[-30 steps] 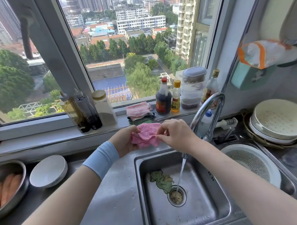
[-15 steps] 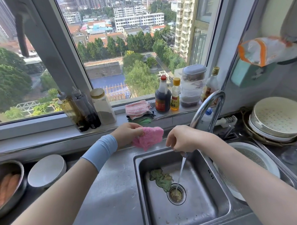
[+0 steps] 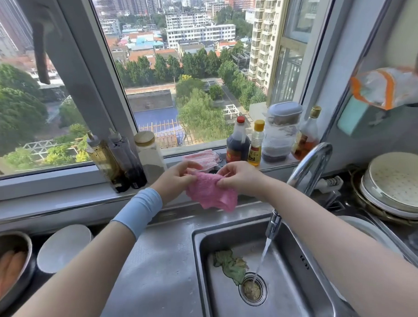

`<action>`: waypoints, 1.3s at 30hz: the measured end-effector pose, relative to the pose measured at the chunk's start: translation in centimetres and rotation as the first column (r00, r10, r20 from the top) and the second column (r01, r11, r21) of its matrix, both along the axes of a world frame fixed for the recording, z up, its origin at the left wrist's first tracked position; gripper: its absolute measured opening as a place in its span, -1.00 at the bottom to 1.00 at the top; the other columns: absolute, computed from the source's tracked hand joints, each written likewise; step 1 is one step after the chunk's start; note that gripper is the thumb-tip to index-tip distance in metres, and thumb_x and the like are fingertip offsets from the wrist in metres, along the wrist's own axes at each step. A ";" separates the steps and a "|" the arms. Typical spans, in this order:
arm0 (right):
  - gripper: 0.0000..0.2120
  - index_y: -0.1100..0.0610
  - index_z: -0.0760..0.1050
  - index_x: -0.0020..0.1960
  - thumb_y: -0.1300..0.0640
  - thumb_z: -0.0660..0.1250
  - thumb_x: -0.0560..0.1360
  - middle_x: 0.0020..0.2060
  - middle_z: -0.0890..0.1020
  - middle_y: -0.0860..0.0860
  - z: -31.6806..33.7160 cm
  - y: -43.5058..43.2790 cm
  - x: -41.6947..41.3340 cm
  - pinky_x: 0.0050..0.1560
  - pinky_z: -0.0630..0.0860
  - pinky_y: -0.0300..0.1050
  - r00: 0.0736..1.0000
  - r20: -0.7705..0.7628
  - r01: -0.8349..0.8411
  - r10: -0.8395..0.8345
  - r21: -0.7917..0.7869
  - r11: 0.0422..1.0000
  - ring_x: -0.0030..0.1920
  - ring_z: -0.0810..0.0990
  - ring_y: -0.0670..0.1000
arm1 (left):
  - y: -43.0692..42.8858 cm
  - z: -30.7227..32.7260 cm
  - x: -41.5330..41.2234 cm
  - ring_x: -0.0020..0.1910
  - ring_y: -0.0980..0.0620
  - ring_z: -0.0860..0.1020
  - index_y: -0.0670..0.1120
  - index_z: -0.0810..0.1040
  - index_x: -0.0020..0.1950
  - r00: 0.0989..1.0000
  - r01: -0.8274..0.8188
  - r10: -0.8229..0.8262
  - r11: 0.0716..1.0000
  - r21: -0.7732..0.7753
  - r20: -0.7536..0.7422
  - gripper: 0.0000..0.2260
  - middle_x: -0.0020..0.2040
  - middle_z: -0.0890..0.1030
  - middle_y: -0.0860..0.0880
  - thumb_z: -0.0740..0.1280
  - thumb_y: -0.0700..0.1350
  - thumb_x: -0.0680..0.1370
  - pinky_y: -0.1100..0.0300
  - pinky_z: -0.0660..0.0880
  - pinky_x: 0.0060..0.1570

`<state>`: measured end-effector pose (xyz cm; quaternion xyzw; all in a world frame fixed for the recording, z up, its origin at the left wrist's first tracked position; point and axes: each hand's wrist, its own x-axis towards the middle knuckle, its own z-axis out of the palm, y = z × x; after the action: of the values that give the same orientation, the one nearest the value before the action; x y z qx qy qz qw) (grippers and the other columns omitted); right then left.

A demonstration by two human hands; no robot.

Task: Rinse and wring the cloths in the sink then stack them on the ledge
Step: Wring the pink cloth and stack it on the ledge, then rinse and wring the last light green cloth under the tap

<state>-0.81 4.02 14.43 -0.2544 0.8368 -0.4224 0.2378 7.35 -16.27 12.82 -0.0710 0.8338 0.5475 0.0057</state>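
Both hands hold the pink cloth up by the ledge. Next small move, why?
Probably fold it and lay it on the cloth pile on the ledge: left hand and right hand pinch the pink cloth by its top edge; it hangs open just in front of that pile.

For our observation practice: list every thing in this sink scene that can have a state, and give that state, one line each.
Tap: running, water falling to the drain.
Pink cloth: held in the air, hanging loosely, out of the water.
Left hand: pinches the cloth's top left edge.
Right hand: pinches its right edge.
Ledge cloths: folded, stacked.
Sink: a green scrap lies beside the drain.
Red-capped bottle: upright, capped.
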 end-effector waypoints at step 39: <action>-0.54 0.07 0.44 0.39 0.23 0.26 0.49 0.29 0.43 0.09 -12.1 -7.8 -5.4 0.29 0.41 0.12 0.846 -0.532 0.147 -0.043 0.154 0.977 0.29 0.41 0.15 | -3.3 -11.4 -8.0 0.06 -0.09 0.50 -0.05 0.56 0.19 0.935 -0.285 0.053 0.698 -0.657 -0.350 -0.70 0.09 0.57 -0.03 0.34 -0.03 0.48 -0.02 0.50 0.08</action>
<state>-6.23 -3.82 2.34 -0.2942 0.9178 -0.2667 0.0020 -0.61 -19.59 1.41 -0.0599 0.9583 0.1945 -0.2008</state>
